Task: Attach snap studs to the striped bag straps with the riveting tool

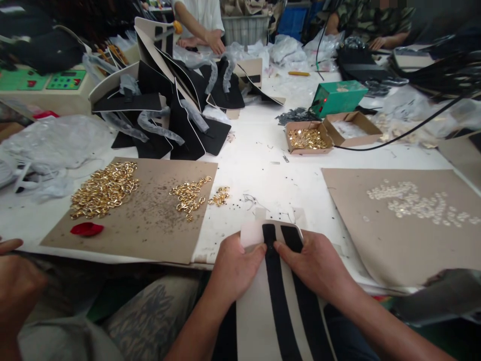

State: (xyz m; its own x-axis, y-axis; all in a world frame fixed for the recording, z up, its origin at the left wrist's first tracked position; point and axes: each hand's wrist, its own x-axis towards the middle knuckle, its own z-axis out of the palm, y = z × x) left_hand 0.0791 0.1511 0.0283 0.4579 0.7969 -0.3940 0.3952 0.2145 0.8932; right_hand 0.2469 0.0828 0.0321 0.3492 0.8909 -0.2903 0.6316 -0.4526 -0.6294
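Observation:
A cream panel with two black straps point(280, 291) lies over the near table edge and runs down toward my lap. My left hand point(235, 268) is closed on its upper left part, thumb pressed beside the left strap. My right hand point(317, 265) grips the upper right part, thumb on the right strap. A small heap of gold metal rings point(190, 193) and a few more rings point(220, 196) lie just beyond my left hand.
A brown board point(150, 235) carries a big pile of gold rings point(103, 189) and a red scrap point(86, 229). Another board point(376, 235) holds pale rings point(421, 203). Stacked black-and-cream panels point(169, 105), cardboard trays point(308, 138), a green box point(338, 98). Another person's hand point(15, 286) at left; people work across the table.

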